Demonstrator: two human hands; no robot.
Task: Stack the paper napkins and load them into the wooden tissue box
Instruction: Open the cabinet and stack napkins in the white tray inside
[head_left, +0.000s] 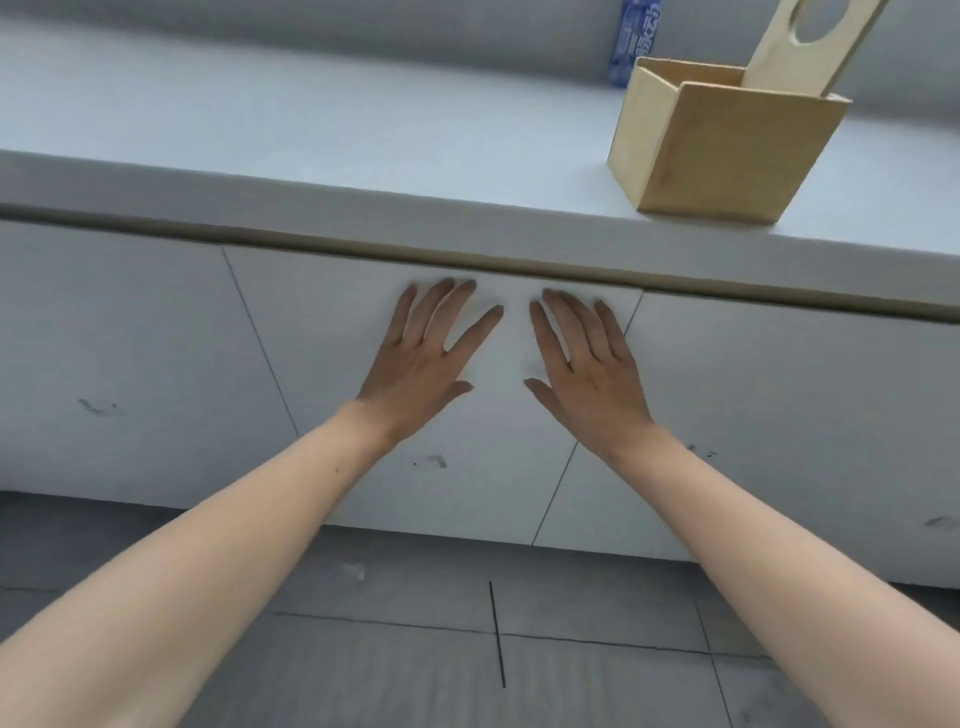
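I've got both hands out in front of me, palms down, fingers spread wide, holding nothing. My left hand (423, 353) and right hand (587, 364) sit side by side with a narrow gap between the thumbs, flat against what looks like the white cabinet front (156, 364) just under the lip of the counter (311, 130). They might be pressing on a white sheet there, but white on white I can't tell.

Up at two o'clock from my hands stands the wooden tissue box (727, 150), upright near the counter's front edge, open at the top. Its lid (810, 41), a pale wooden panel with a round hole, leans up out of the far side of the box. Just behind the box, toward one o'clock, a blue packet (631, 41) stands against the wall. Grey floor tiles (493, 649) run below my forearms at six o'clock.
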